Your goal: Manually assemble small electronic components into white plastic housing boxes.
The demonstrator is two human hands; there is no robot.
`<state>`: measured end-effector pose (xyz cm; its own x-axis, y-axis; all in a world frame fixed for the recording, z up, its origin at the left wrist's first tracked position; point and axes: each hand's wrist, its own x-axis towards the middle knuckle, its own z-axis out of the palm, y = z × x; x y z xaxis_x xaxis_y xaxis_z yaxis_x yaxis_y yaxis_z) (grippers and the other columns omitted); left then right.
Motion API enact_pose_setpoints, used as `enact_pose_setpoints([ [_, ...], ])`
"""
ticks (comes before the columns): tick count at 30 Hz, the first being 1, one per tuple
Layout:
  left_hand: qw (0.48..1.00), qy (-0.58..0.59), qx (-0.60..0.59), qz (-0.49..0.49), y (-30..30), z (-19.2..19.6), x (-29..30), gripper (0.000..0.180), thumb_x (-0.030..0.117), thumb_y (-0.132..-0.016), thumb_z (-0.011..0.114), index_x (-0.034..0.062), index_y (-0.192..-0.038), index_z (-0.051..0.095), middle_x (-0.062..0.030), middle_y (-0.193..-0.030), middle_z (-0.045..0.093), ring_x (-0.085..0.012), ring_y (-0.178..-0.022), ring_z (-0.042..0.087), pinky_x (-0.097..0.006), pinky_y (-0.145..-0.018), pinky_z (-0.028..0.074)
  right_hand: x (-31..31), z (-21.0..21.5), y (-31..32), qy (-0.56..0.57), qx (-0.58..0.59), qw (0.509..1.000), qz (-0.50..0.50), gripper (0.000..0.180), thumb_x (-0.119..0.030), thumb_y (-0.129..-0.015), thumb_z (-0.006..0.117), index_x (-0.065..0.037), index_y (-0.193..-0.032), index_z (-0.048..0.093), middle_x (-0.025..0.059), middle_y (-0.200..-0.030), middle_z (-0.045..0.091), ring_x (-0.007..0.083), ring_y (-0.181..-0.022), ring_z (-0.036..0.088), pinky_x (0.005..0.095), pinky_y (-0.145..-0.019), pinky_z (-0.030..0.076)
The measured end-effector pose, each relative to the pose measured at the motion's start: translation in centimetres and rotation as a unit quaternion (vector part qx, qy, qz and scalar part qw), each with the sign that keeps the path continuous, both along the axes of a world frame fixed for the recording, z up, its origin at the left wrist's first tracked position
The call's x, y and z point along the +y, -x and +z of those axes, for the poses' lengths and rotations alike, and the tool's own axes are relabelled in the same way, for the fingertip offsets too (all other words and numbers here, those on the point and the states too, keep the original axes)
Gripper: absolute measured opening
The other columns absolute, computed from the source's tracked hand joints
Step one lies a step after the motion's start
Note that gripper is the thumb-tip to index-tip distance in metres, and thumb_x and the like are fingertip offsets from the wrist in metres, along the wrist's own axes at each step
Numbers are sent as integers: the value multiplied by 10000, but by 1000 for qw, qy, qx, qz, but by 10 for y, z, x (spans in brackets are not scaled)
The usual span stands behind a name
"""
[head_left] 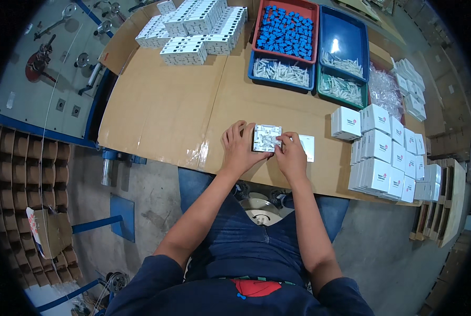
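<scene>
1. Nearest the camera, at 6 o'clock, is the person's dark shirt (193,297) with its red print; beyond it are dark blue jeans (246,253). Clock positions here are taken from the open white housing, with 12 pointing away from the person.
2. White housing (266,136): it sits between the two hands over the near part of the brown cardboard sheet (162,105), its small inner parts facing up. Whether it rests on the sheet or is slightly raised, I cannot tell.
3. Left hand (238,150): at 8 o'clock, half spread, steadying the housing with the fingers along its left side and the thumb at its near edge.
4. Right hand (292,157): at 4 o'clock, fingertips drawn narrowly together at the housing's right side. Whether they pinch a small part, I cannot tell.
5. Flat white plate (308,147): just beside the right hand, between 3 and 4 o'clock, partly covered by it.
6. At 12 o'clock, a red tray (316,26) holds many small blue pieces (285,31); just below it, a blue tray (281,88) holds slender white pieces.
7. Similar white pieces lie in a larger blue tray (346,26) at 1 o'clock and a green tray (341,103) at 2.
8. White boxes (378,145) are stacked around 3 o'clock.
9. White units (198,23) stand in stacked rows at 11.
</scene>
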<state>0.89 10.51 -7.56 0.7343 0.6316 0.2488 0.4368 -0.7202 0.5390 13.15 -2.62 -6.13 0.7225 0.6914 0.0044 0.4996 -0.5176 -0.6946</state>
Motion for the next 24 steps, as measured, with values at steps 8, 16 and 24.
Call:
enact_pose_setpoints([
  [8,1000,-6,3,-3,-5,-3,1,997,544,-629,906,72,-1417,519,-220,-1427,451,-382,-1415,358,-538,-1183,236,3,-4,-2,51,-14,999,-5,268,-156,-886,713,-55,-1134,725,81,-1196,601,309,-915,704,446,-772,565],
  [16,999,-5,49,0,-8,-1,0,1094,680,-686,811,66,-1516,448,-259,-1555,364,-408,-1514,249,-593,-1226,159,5,34,-8,8,45,999,-18,268,-152,-889,719,-81,-1147,727,78,-1198,608,265,-799,683,418,-734,551],
  [24,992,-36,122,-11,-11,-1,-1,1167,806,-755,667,78,-1605,335,-280,-1647,239,-425,-1568,156,-653,-1223,95,52,37,-120,-132,-20,990,-52,213,-180,-916,703,-52,-1083,737,126,-956,702,235,-706,651,367,-683,531],
])
